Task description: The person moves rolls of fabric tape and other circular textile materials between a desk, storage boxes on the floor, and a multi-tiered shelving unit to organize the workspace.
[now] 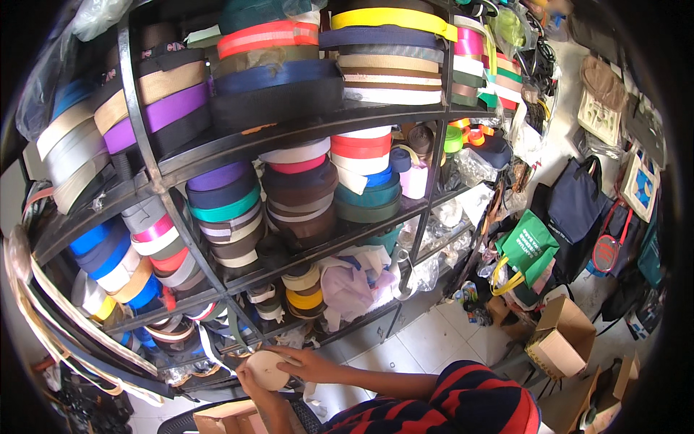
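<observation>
- Your striped sleeve [473,387] lies nearest.
- Your left hand [251,380] and right hand [309,364] grasp the cream roll [262,372] before the shelves [138,108].
- You're apparently handling it; the next move calls for steady edge support.

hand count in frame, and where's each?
2. The left hand is at the lower-left edge of the beige disc; the right hand is at its right side. No other hand shows; some fingers may be hidden.

Round disc-shaped roll [266,372], pale beige, small dark spot mid-face. Flat face tipped up toward viewpoint. At seven o'clock in view, held between both hands [312,365], rim gripped.
</observation>
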`<state>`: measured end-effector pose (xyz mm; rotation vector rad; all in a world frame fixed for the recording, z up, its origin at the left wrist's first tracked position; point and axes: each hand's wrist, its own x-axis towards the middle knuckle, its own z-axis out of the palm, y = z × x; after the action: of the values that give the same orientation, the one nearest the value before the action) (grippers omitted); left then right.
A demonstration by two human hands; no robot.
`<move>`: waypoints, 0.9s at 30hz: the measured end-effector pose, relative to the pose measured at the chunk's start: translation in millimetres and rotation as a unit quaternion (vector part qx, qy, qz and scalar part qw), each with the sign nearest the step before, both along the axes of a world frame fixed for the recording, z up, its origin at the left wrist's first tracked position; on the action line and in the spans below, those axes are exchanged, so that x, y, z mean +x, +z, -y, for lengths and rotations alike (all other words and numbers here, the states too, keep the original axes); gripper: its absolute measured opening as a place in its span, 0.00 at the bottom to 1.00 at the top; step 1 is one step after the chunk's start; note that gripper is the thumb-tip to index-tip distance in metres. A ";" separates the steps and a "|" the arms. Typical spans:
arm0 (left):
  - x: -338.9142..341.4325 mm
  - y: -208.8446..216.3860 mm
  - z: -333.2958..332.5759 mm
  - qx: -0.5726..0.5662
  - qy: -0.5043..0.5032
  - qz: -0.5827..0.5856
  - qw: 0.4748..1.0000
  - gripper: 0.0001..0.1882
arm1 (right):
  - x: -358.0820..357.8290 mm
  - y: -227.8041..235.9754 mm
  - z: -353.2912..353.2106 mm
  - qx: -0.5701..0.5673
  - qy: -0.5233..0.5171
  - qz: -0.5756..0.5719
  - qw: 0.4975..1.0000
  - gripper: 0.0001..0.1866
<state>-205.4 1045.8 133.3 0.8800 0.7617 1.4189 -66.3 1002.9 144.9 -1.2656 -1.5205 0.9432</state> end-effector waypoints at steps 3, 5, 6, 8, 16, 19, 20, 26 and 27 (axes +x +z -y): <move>-20.3 -2.5 -11.2 0.008 -0.085 -0.048 0.995 0.09 | 4.4 10.0 7.4 -0.101 0.034 -0.033 0.994 0.25; -29.8 -5.1 -19.7 0.037 -0.119 -0.117 0.985 0.09 | 3.1 5.2 9.7 -0.093 0.034 -0.037 0.994 0.24; -28.8 -2.4 -16.8 0.048 -0.114 -0.130 0.984 0.09 | 1.6 -2.8 10.0 -0.060 0.024 -0.027 0.998 0.23; -23.7 5.6 -10.8 0.071 -0.104 -0.154 0.980 0.10 | 0.4 -14.5 14.0 -0.008 -0.014 -0.016 1.000 0.23; 23.7 -17.2 42.1 0.022 0.135 -0.186 0.973 0.14 | -24.8 16.3 44.5 0.038 -0.115 -0.037 0.992 0.25; 21.2 -12.0 50.8 0.037 0.098 -0.177 0.979 0.13 | -11.1 41.6 59.0 -0.129 -0.043 -0.066 0.988 0.28; 15.7 -5.3 52.3 0.032 0.045 -0.169 0.984 0.13 | -3.8 39.0 63.0 -0.139 -0.020 -0.056 0.989 0.29; 12.4 24.5 70.4 0.169 -0.148 -0.300 0.927 0.11 | 29.3 7.7 88.1 -0.006 0.004 -0.020 1.000 0.34; 19.4 26.7 82.2 0.163 -0.100 -0.275 0.942 0.11 | 31.7 22.3 93.9 -0.047 0.005 -0.018 0.999 0.33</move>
<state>-186.0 963.6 160.0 1.6082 0.8277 1.1372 -34.6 909.0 167.3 -1.3029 -1.4703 1.0493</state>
